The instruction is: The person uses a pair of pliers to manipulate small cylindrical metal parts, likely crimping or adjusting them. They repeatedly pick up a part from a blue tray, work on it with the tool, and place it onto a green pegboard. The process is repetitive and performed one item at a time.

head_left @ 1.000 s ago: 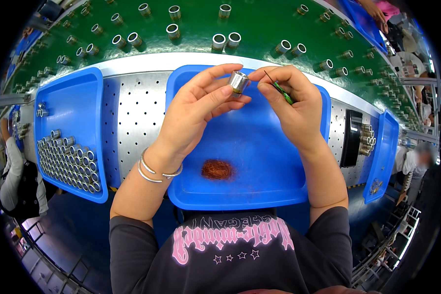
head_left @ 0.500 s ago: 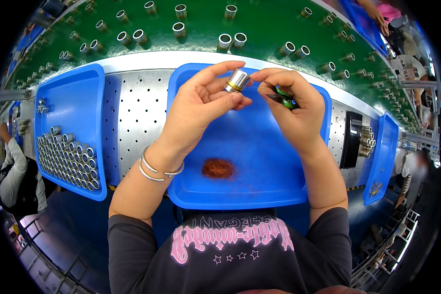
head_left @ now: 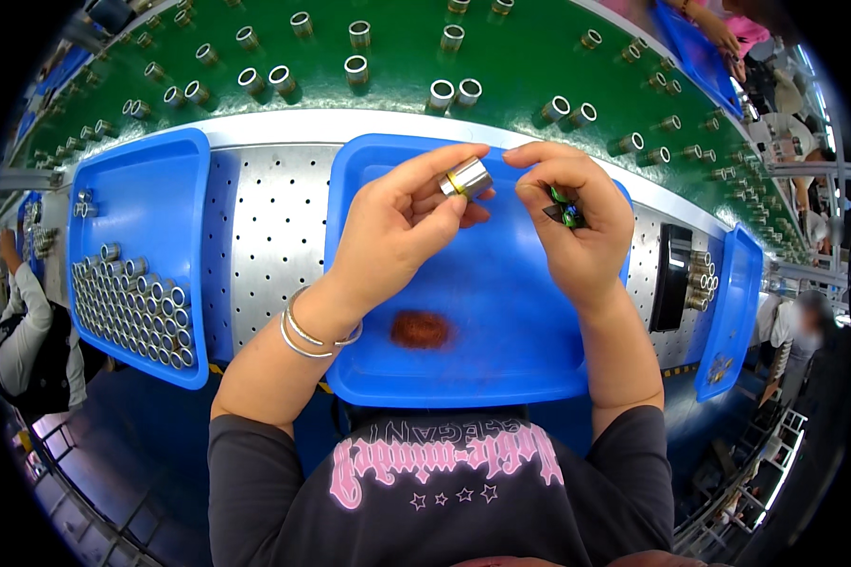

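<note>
My left hand [head_left: 402,222] grips a short shiny metal sleeve [head_left: 467,178] between thumb and fingers. The sleeve lies tilted, with a yellowish band around its lower-left end. Just to the right, my right hand [head_left: 581,222] is curled around a small green-and-black tool [head_left: 565,210] with dark pointed parts; its exact kind is hidden by the fingers. The right index fingertip is apart from the sleeve. Both hands are above a blue tray [head_left: 463,386], where a clump of reddish-brown fibres [head_left: 420,330] lies with fine dust around it.
At the left, a blue tray [head_left: 201,189] holds rows of metal sleeves [head_left: 142,307]. Beyond the metal edge, more sleeves [head_left: 357,70] stand on a green surface [head_left: 397,71]. A black box [head_left: 671,279], further sleeves [head_left: 702,282] and another blue tray [head_left: 731,302] are at the right. Other people work nearby.
My left hand has tipped the sleeve over so it leans up to the right. My right index finger has drawn away from it, and the green-and-black tool has turned within the right hand.
</note>
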`<state>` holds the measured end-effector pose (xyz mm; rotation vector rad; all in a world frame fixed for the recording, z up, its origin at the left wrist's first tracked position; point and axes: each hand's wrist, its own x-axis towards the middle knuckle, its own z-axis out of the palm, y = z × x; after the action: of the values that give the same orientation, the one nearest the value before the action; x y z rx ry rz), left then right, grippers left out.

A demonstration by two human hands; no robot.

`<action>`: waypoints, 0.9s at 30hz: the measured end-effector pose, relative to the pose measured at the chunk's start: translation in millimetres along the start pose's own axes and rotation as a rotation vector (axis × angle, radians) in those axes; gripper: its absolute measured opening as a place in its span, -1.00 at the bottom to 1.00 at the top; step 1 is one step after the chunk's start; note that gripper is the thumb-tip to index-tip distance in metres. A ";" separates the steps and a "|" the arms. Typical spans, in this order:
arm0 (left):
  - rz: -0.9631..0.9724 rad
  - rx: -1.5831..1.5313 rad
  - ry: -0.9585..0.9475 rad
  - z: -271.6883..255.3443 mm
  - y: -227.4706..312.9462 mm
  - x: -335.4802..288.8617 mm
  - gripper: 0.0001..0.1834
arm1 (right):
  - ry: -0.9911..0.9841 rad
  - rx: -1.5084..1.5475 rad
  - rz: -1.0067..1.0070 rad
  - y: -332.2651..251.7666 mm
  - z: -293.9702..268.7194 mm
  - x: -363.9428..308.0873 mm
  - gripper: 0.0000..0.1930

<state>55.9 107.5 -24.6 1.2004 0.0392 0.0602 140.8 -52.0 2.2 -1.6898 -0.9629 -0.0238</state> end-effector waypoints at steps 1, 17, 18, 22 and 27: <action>0.008 0.013 -0.001 0.8 0.6 -0.1 -0.58 | 0.007 0.006 0.005 -0.1 -1.6 -0.2 -0.76; 0.012 -0.123 0.081 -4.2 2.0 3.5 -0.52 | -0.119 -0.231 0.027 -13.2 -3.4 4.4 -0.73; 0.021 -0.123 0.078 -3.9 2.5 3.7 -0.51 | -0.139 -0.254 0.044 -13.0 -2.1 4.4 -0.74; 0.022 -0.150 0.074 -3.5 1.3 2.5 -0.50 | -0.124 -0.298 0.075 -7.6 1.4 4.2 -0.78; 0.039 -0.100 0.050 -4.8 -1.4 2.0 -0.47 | -0.110 -0.259 0.105 -6.9 2.7 2.6 -0.83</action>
<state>57.6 111.5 -27.6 1.0999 0.0557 0.1248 137.2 -48.1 8.0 -1.9955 -0.9833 0.0148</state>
